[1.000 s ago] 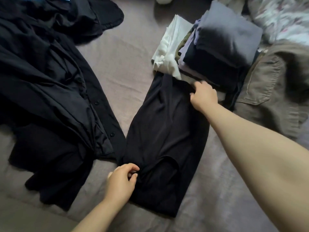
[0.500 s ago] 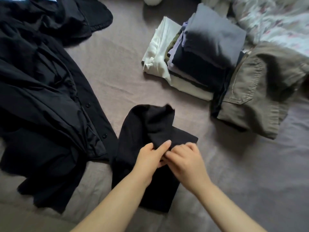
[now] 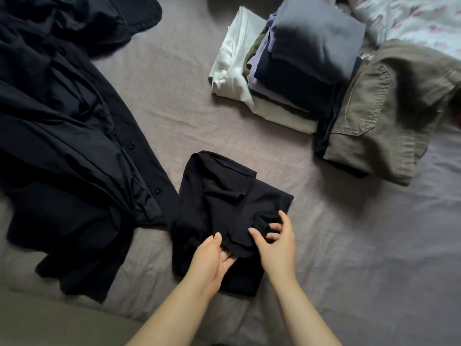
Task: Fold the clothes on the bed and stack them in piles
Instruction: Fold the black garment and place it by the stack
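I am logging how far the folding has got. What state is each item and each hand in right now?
black garment: partly folded, flat on bed
left hand: gripping its near edge
right hand: gripping its fold
stack of clothes: folded, piled
olive trousers: folded
black shirt: unfolded, rumpled

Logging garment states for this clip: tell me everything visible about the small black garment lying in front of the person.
The black garment is a thin, soft-looking knit, plain and unpatterned, partly folded into an uneven, roughly rectangular bundle with overlapping layers and a rumpled upper corner. It lies flat on the mauve bedsheet, its left edge against the unfolded black button shirt, well apart from the folded pile. The left hand and right hand both pinch a rounded flap at its near middle.
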### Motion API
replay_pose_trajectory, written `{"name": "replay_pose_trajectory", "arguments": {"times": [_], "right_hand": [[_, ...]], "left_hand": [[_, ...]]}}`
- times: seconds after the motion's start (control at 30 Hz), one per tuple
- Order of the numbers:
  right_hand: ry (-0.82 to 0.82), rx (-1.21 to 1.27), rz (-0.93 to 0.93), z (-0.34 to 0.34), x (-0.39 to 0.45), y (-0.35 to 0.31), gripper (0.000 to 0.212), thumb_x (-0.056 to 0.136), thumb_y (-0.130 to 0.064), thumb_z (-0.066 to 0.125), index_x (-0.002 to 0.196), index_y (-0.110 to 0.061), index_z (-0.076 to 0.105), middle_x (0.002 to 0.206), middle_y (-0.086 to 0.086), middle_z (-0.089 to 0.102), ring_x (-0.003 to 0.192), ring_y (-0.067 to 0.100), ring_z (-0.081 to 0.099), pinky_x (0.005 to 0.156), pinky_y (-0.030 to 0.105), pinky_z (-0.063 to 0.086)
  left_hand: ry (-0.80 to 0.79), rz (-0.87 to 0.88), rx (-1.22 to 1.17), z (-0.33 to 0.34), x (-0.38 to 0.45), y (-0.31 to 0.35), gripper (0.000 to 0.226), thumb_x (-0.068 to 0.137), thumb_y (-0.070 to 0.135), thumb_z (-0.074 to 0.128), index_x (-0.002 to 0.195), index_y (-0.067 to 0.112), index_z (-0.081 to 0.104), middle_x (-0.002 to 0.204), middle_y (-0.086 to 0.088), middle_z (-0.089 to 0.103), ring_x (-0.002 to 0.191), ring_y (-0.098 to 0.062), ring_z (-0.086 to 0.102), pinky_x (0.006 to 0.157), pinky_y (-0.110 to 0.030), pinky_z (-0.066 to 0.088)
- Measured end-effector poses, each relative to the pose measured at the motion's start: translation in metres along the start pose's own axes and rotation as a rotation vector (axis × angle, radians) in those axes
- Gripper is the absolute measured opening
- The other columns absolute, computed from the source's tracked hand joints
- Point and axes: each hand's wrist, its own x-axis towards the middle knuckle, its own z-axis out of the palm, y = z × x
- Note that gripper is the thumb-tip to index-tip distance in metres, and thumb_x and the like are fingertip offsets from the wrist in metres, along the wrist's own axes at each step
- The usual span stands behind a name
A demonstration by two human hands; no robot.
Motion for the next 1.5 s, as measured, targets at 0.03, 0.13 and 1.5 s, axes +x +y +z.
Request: {"name": "replay_pose_trajectory", "arguments": {"times": [0.03, 0.13, 1.5], "right_hand": [[-0.001, 0.040, 0.014, 0.001, 0.001, 0.000, 0.073, 0.080, -0.023, 0.076, 0.141, -0.033, 0.037, 0.106, -0.011, 0.054, 0.087, 0.001, 0.056, 0.069, 0.013, 0.044], [-0.117, 0.060, -0.071, 0.002, 0.001, 0.004, 0.062, 0.079, -0.021, 0.077, 0.129, -0.042, 0.046, 0.108, -0.015, 0.054, 0.094, 0.004, 0.057, 0.085, 0.023, 0.051], [-0.482, -0.052, -0.244, -0.055, -0.087, -0.070, 0.041, 0.095, 0.003, 0.045, 0.096, -0.033, 0.065, 0.095, -0.014, 0.069, 0.088, -0.008, 0.062, 0.074, 0.008, 0.044]], "left_hand": [[0.010, 0.005, 0.010, -0.002, 0.002, -0.002, 0.025, 0.105, 0.016, 0.032, 0.111, 0.010, 0.055, 0.102, -0.007, 0.067, 0.092, -0.018, 0.064, 0.087, -0.038, 0.047], [0.064, 0.028, 0.021, -0.008, 0.004, 0.000, 0.024, 0.105, 0.015, 0.032, 0.112, 0.011, 0.054, 0.106, -0.007, 0.065, 0.093, -0.019, 0.062, 0.089, -0.040, 0.045], [0.221, 0.970, 1.418, -0.049, -0.090, 0.031, 0.088, 0.080, 0.037, 0.071, 0.151, 0.030, 0.019, 0.153, 0.001, 0.021, 0.141, -0.020, 0.020, 0.116, -0.039, 0.023]]}}
